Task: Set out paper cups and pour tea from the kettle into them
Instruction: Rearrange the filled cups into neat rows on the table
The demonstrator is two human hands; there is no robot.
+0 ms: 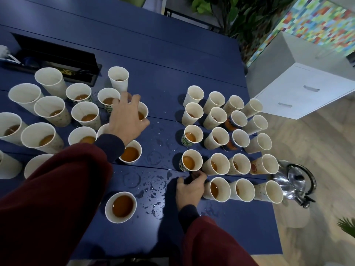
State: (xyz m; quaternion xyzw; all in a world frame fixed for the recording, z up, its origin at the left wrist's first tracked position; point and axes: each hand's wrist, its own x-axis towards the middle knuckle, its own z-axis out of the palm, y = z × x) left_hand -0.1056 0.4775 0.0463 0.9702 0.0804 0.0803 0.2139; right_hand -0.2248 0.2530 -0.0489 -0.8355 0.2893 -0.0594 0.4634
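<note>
Here's the dark blue wooden table (172, 54), packed with white paper cups (239, 164) in two big clusters, and most of them show amber tea in the bottom. The left hand (125, 120), coming out of a maroon sleeve (57, 189) with a dark cuff, is over the left cluster (51, 112). Its fingers are spread wide above the rim of a tea-filled cup (143, 112) on that cluster's right side; whether the fingertips touch the rim, I can't tell. The right hand (189, 188) sits low on the tabletop, fingers curled in against the base of a green-patterned paper cup (191, 161) at the near-left corner of the right cluster (217, 116). Pinching that cup or only resting beside it? The view doesn't show. One lone paper cup of tea (121, 207) stands apart near the front edge, between the two arms. Droplets and wet rings (153, 185) dot the boards between the clusters. The shiny steel kettle (295, 181), lid on, stands at the table's right edge just beside the outermost cups, well apart from both hands. Further off: a black cable tray (57, 60) set in the tabletop, a white drawer cabinet (299, 93), and leafy green plants (240, 14).
</note>
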